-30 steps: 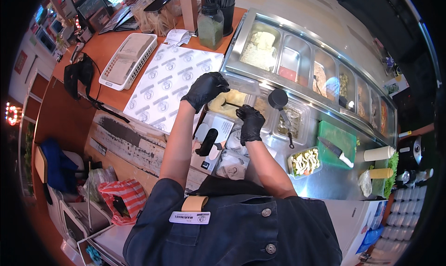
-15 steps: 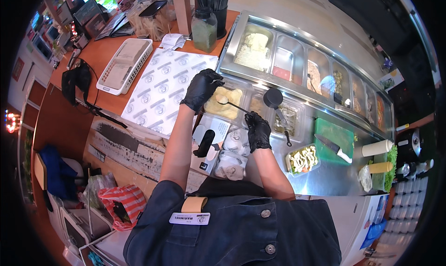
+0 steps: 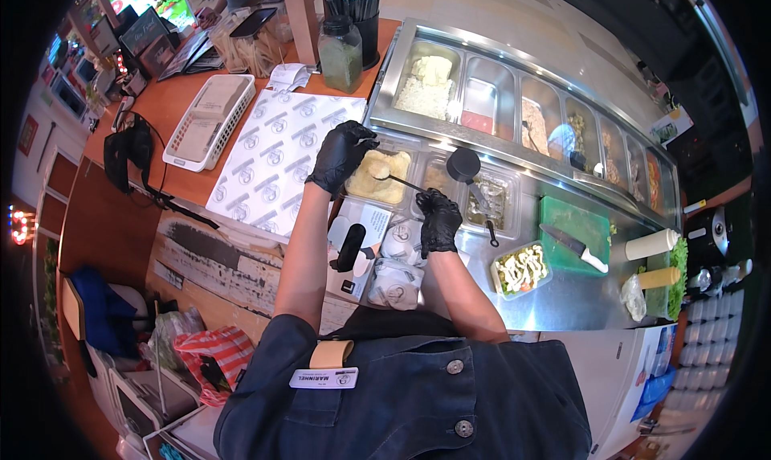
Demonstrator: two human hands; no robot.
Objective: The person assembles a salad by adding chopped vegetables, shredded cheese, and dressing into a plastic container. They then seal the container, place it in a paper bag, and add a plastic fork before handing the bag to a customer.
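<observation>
A clear plastic container (image 3: pixel 411 188) holds a pale yellow, mashed-looking food (image 3: pixel 374 192). My left hand (image 3: pixel 340 158), in a black glove, has its fingers pinched at the container's far left corner. Gripped in my right hand (image 3: pixel 439 221), also gloved in black, is a long dark-handled spoon (image 3: pixel 406 184). Its bowl, with a pale lump in it, rests over the yellow food. Right of this container are tubs, one with dark green slices (image 3: pixel 488 206). A black measuring scoop (image 3: pixel 463 165) lies across the tubs. Nearer me sits a small box of salad with white sauce (image 3: pixel 520 269).
Beyond the tubs stands a steel rail of food pans (image 3: pixel 488 98). To the right lie a green cutting board (image 3: pixel 562 219), a knife (image 3: pixel 580 248) and sauce bottles (image 3: pixel 652 245). Printed paper (image 3: pixel 277 151) and a white basket (image 3: pixel 210 122) are on the left; wrapped bundles (image 3: pixel 397 283) lie near me.
The whole view has shifted slightly. The spoon's bowl has moved a little left over the yellow food and shows a larger pale lump. Both hands keep nearly the same places.
</observation>
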